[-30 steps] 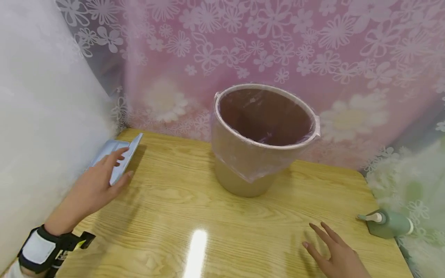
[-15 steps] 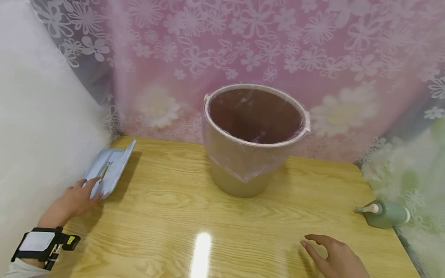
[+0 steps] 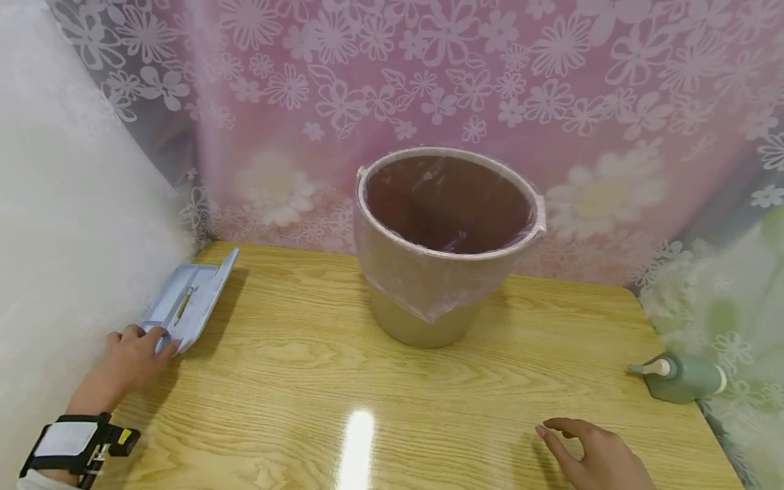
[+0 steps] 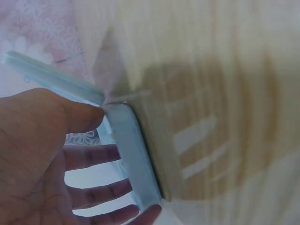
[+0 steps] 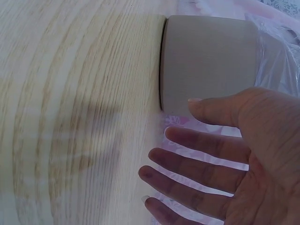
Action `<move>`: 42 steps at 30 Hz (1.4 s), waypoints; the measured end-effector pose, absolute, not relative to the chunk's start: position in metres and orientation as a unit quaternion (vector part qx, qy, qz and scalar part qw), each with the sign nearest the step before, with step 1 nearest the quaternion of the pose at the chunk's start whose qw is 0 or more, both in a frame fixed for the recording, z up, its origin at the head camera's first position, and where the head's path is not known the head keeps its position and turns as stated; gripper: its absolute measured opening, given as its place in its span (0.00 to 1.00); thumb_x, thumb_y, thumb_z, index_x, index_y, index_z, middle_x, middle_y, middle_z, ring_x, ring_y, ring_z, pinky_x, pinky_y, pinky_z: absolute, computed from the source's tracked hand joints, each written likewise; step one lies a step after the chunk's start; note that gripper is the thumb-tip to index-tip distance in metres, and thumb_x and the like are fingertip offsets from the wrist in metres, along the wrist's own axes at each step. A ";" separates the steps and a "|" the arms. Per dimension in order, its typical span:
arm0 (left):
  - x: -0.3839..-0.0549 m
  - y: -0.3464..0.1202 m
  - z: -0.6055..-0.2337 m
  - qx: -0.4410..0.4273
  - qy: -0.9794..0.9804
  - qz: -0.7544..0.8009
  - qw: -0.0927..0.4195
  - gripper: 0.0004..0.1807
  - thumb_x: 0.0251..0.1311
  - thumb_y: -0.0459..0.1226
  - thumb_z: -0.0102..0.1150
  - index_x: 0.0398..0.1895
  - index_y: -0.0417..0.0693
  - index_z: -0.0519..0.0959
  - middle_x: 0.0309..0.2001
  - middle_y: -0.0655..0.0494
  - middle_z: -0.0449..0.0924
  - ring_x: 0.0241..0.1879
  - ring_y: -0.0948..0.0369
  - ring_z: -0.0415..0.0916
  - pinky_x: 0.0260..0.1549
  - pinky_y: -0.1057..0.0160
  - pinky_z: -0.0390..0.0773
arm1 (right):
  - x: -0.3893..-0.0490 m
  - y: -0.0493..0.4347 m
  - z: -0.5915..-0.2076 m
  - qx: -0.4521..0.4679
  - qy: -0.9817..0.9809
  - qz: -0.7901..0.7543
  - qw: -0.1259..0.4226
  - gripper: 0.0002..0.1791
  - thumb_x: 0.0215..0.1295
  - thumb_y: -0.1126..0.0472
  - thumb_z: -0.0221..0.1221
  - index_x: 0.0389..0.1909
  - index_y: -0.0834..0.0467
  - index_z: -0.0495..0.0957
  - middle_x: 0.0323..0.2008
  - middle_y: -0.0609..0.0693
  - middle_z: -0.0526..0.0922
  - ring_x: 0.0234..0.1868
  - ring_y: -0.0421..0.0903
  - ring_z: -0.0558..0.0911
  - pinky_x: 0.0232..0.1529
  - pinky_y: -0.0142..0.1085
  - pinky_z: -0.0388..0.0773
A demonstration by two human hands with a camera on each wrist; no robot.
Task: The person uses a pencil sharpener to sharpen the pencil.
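Observation:
A light blue pencil case (image 3: 184,299) lies with its lid raised at the table's left side, a yellow pencil (image 3: 184,305) inside it. My left hand (image 3: 130,361) holds the near end of the case, thumb at the lid-side corner and fingers over the end. The left wrist view shows the thumb (image 4: 84,115) against the case's edge (image 4: 133,154) and fingertips along its far side. Well apart from it, my right hand (image 3: 597,452) hovers over the front right of the table, fingers loosely bent, holding nothing.
A beige bucket (image 3: 422,320) lined with a clear plastic bag stands at the back middle of the wooden table (image 3: 294,395). A green pump bottle (image 3: 682,378) lies on its side at the right edge. Floral curtains (image 3: 275,122) hang around the table.
My left hand has come down from above the pencil case to its near end, uncovering the pencil. The right hand's fingers have bent in. The head view has shifted slightly.

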State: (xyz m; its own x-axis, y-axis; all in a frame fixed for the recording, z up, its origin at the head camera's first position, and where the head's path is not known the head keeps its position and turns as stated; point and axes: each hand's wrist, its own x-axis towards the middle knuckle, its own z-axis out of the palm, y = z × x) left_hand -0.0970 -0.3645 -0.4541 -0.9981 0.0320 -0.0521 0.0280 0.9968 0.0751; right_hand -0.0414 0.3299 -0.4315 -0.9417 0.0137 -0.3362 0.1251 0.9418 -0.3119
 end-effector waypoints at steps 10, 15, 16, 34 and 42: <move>-0.070 -0.345 -0.476 0.051 0.990 0.111 -0.072 0.05 0.63 0.32 0.61 0.34 0.38 0.77 0.23 0.47 0.74 0.23 0.53 0.70 0.29 0.51 0.68 | -0.043 0.331 -0.426 0.029 0.973 -0.159 0.164 0.31 0.70 0.34 0.56 0.55 0.55 0.84 0.44 0.56 0.89 0.27 0.43 0.84 0.32 0.51 0.81; -0.052 -0.317 -0.479 0.093 0.977 0.182 -0.063 0.03 0.62 0.30 0.64 0.37 0.43 0.79 0.27 0.57 0.74 0.25 0.66 0.69 0.22 0.65 0.70 | -0.041 0.331 -0.428 0.034 0.972 -0.159 0.169 0.30 0.70 0.34 0.56 0.54 0.55 0.85 0.42 0.54 0.89 0.27 0.43 0.84 0.31 0.50 0.81; -0.049 -0.310 -0.477 0.104 0.974 0.192 -0.057 0.04 0.63 0.30 0.64 0.39 0.44 0.80 0.29 0.59 0.74 0.26 0.69 0.70 0.23 0.66 0.71 | -0.040 0.331 -0.429 0.036 0.972 -0.160 0.170 0.30 0.70 0.34 0.56 0.54 0.55 0.85 0.42 0.53 0.89 0.27 0.43 0.83 0.30 0.50 0.81; -0.036 -0.178 -0.450 0.283 0.891 0.336 0.110 0.21 0.77 0.39 0.50 0.62 0.29 0.75 0.38 0.63 0.82 0.35 0.77 0.75 0.32 0.70 0.79 | -0.036 0.326 -0.440 0.046 0.971 -0.175 0.158 0.28 0.69 0.35 0.57 0.51 0.53 0.86 0.37 0.46 0.89 0.27 0.41 0.83 0.29 0.43 0.80; -0.049 -0.204 -0.427 0.211 0.949 0.228 -0.054 0.18 0.60 0.39 0.71 0.52 0.45 0.83 0.45 0.56 0.84 0.39 0.62 0.83 0.35 0.63 0.83 | -0.032 0.327 -0.444 0.062 0.972 -0.170 0.151 0.29 0.70 0.35 0.57 0.50 0.56 0.86 0.35 0.47 0.90 0.29 0.44 0.86 0.30 0.43 0.81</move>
State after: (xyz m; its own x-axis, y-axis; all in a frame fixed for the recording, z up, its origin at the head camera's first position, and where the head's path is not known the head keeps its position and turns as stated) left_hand -0.0487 -0.2042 -0.4266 -0.9048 0.3769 0.1983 0.4259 0.8070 0.4091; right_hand -0.0322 0.3269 -0.4435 -0.9465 0.0685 -0.3153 0.1713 0.9348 -0.3110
